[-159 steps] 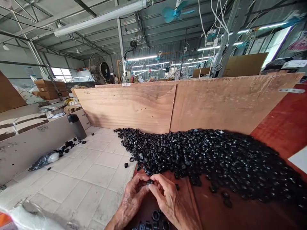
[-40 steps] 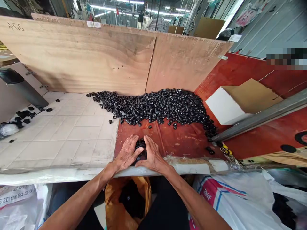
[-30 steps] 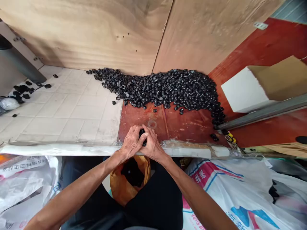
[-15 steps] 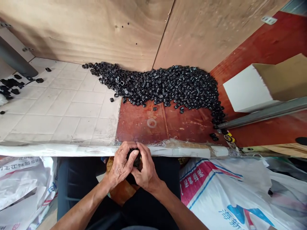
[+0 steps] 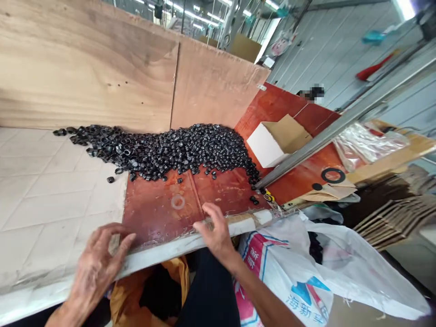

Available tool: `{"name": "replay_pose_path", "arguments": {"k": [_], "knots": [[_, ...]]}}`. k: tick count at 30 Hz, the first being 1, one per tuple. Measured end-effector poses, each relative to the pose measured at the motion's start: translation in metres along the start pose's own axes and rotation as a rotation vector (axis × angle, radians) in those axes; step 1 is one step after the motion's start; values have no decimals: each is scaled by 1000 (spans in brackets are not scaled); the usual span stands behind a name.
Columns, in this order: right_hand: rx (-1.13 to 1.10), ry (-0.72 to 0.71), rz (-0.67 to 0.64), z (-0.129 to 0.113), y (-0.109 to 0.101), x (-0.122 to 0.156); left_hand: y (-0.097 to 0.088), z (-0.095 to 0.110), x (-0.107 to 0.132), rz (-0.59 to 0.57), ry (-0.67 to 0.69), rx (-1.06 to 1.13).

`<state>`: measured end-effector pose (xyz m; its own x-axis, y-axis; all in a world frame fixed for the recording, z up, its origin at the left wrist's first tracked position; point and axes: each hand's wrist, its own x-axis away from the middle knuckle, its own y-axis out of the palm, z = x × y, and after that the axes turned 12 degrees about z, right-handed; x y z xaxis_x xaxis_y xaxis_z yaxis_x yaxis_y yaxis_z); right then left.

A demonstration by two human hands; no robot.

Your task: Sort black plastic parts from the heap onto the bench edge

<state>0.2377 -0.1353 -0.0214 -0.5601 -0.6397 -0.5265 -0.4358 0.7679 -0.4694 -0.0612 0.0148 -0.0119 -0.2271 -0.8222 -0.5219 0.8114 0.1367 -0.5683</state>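
My left hand [image 5: 98, 261] hovers by the white padded front edge of the table, thumb and fingers apart, with nothing seen in it. Farther right, my right hand [image 5: 217, 234] is also open at the edge, its thumb and fingers curved and parted around bare space. Beyond both hands, a long heap of small black plastic caps [image 5: 184, 150] lies against the wooden back board. Below and between the hands, an orange bag [image 5: 131, 295] hangs open at my lap, with a dark mass inside that I cannot make out.
A white open cardboard box [image 5: 265, 143] leans at the right, behind a slanted metal bar [image 5: 306, 145]. White printed woven sacks [image 5: 272, 272] stand below the table on the right. Flattened cardboard [image 5: 398, 213] is stacked at far right. A plywood board [image 5: 136, 77] closes off the back.
My hands were together around something black above my lap; now they are apart, open, and the black thing is gone from them. The view has swung right and upward.
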Motion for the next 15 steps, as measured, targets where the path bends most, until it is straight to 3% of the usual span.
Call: {"name": "replay_pose_path", "arguments": {"k": [3, 7, 10, 15], "knots": [[270, 62, 28, 71, -6, -49, 11, -40, -35, 98, 58, -220], [471, 106, -23, 131, 10, -103, 29, -77, -77, -2, 48, -323], [464, 41, -26, 145, 35, -131, 45, -93, -109, -19, 13, -343], [366, -107, -28, 141, 76, -154, 72, -109, -153, -60, 51, -310]]}}
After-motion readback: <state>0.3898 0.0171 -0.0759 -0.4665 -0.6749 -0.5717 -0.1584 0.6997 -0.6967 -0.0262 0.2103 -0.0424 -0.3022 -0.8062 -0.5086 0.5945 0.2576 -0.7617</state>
